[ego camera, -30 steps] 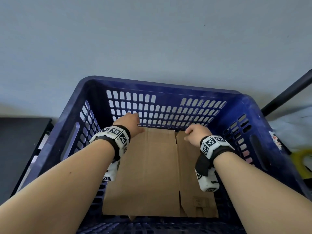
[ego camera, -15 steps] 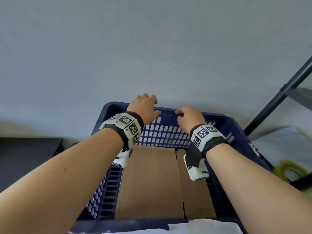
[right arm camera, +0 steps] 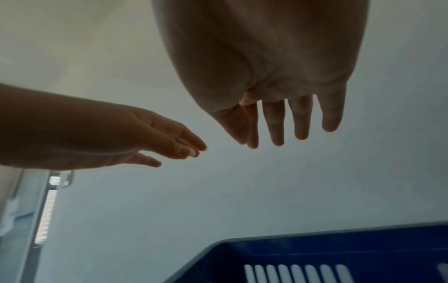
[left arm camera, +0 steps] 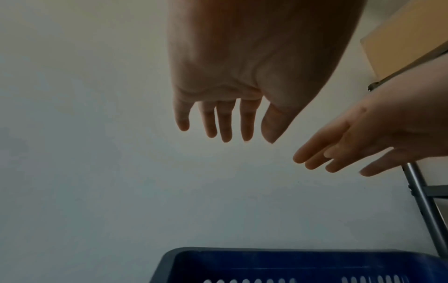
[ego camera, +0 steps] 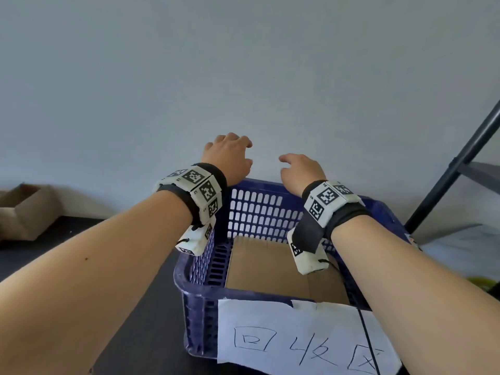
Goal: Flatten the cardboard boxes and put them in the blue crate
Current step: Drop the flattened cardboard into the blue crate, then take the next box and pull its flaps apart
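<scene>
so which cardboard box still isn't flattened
The open box standing at far left on the dark table. The other cardboard lies flat in the blue crate.

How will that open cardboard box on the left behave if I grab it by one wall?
The open cardboard box looks empty as far as its inside shows, so it is probably light and would slide easily on the dark table. Gripped by one wall, its thin sides would likely flex or skew, since the top stands open.

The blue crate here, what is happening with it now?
A person is packing flattened cardboard into the blue crate. The cardboard lies flat on its bottom. Both the left hand and right hand are raised above the crate, fingers relaxed, holding nothing. One open cardboard box waits at the left.
</scene>
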The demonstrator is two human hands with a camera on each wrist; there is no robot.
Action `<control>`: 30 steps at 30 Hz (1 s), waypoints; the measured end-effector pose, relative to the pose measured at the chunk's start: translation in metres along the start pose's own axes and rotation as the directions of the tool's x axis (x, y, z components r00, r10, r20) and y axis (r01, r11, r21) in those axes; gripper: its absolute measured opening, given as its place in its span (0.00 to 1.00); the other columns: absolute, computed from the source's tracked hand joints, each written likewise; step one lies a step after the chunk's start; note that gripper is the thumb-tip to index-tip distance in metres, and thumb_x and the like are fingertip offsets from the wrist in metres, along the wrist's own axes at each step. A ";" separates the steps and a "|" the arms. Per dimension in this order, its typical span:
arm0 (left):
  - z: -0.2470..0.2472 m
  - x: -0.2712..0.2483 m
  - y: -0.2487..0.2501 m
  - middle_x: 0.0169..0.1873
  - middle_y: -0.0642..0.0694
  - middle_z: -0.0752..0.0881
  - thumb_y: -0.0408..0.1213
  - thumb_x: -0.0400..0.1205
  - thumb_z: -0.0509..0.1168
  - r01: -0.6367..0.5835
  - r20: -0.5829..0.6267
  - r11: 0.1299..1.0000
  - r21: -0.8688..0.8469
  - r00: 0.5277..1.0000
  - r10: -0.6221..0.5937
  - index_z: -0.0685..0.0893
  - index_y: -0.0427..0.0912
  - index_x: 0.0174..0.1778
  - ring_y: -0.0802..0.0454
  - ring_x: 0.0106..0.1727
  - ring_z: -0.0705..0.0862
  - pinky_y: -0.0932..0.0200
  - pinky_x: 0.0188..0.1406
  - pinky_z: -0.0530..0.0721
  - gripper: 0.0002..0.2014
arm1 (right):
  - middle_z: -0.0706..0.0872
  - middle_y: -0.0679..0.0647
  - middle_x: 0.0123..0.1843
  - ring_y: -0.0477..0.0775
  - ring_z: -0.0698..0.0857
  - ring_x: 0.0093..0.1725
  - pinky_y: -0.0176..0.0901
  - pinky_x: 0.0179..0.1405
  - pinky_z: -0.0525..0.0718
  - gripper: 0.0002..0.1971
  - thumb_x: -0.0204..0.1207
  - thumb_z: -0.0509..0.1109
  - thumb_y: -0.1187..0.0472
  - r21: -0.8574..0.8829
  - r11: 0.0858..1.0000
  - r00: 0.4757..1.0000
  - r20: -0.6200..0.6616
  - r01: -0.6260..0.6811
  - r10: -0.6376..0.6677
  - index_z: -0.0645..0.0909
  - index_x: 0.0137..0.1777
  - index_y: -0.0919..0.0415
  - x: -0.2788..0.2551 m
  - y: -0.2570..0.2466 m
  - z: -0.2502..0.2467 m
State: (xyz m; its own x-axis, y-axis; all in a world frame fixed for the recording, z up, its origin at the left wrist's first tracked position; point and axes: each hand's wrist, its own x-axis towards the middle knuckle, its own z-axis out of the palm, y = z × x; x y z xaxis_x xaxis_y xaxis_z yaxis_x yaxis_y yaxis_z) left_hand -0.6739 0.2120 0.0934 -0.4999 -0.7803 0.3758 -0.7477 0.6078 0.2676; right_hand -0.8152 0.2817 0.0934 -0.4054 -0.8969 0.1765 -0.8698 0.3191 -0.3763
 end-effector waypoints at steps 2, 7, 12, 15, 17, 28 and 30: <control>-0.014 -0.020 -0.005 0.74 0.45 0.72 0.43 0.84 0.58 0.029 -0.007 0.999 0.016 1.000 -0.029 0.70 0.48 0.75 0.45 0.74 0.69 0.47 0.73 0.66 0.21 | 0.73 0.54 0.78 0.59 0.73 0.74 0.49 0.72 0.71 0.24 0.81 0.56 0.63 0.043 0.998 0.999 0.003 0.040 -0.040 0.70 0.78 0.51 -0.015 -0.015 -0.001; -0.041 -0.077 -0.032 0.74 0.46 0.71 0.42 0.84 0.58 0.128 -0.013 0.989 0.068 0.992 -0.127 0.71 0.49 0.74 0.45 0.75 0.68 0.47 0.73 0.65 0.21 | 0.73 0.53 0.78 0.59 0.73 0.75 0.49 0.73 0.72 0.24 0.81 0.56 0.64 0.145 0.979 0.988 0.030 0.145 -0.150 0.71 0.77 0.52 -0.057 -0.054 0.011; -0.062 -0.132 -0.077 0.74 0.45 0.71 0.42 0.83 0.58 0.244 -0.027 0.965 0.097 0.970 -0.243 0.72 0.48 0.73 0.45 0.74 0.69 0.48 0.72 0.65 0.21 | 0.76 0.54 0.75 0.59 0.75 0.73 0.48 0.70 0.74 0.24 0.80 0.57 0.65 0.198 0.954 0.965 0.087 0.226 -0.247 0.72 0.76 0.54 -0.094 -0.106 0.044; -0.072 -0.158 -0.107 0.73 0.45 0.72 0.42 0.83 0.59 0.323 -0.032 0.942 0.090 0.946 -0.322 0.72 0.48 0.73 0.44 0.74 0.69 0.48 0.72 0.66 0.20 | 0.76 0.53 0.75 0.58 0.75 0.73 0.47 0.70 0.75 0.24 0.80 0.56 0.65 0.218 0.945 0.951 0.143 0.242 -0.276 0.72 0.76 0.52 -0.110 -0.138 0.064; -0.077 -0.173 -0.127 0.73 0.45 0.72 0.42 0.83 0.60 0.361 -0.030 0.930 0.077 0.933 -0.359 0.73 0.48 0.73 0.44 0.73 0.69 0.47 0.72 0.67 0.21 | 0.76 0.53 0.75 0.58 0.75 0.72 0.47 0.69 0.75 0.24 0.80 0.56 0.65 0.220 0.942 0.939 0.179 0.254 -0.295 0.72 0.76 0.51 -0.116 -0.160 0.079; -0.111 -0.224 -0.295 0.72 0.46 0.72 0.45 0.80 0.63 0.485 0.003 0.871 0.081 0.874 -0.487 0.73 0.50 0.72 0.45 0.74 0.69 0.47 0.72 0.65 0.23 | 0.78 0.55 0.72 0.58 0.77 0.71 0.47 0.69 0.75 0.23 0.78 0.58 0.66 0.228 0.935 0.887 0.317 0.273 -0.336 0.76 0.72 0.52 -0.113 -0.309 0.181; -0.119 -0.231 -0.334 0.72 0.46 0.73 0.45 0.80 0.64 0.496 0.010 0.865 0.075 0.867 -0.498 0.74 0.50 0.72 0.45 0.74 0.69 0.46 0.73 0.65 0.23 | 0.78 0.55 0.72 0.58 0.76 0.71 0.46 0.69 0.74 0.22 0.79 0.58 0.67 0.230 0.933 0.877 0.335 0.278 -0.344 0.77 0.71 0.53 -0.108 -0.340 0.202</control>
State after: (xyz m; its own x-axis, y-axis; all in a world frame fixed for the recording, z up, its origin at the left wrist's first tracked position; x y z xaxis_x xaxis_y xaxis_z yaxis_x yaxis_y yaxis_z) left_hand -0.2569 0.2069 0.0227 -0.0654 -0.9808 0.1838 -0.9277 0.1276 0.3510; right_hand -0.4190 0.2082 0.0185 0.0374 -0.9991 -0.0201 -0.8594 -0.0219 -0.5108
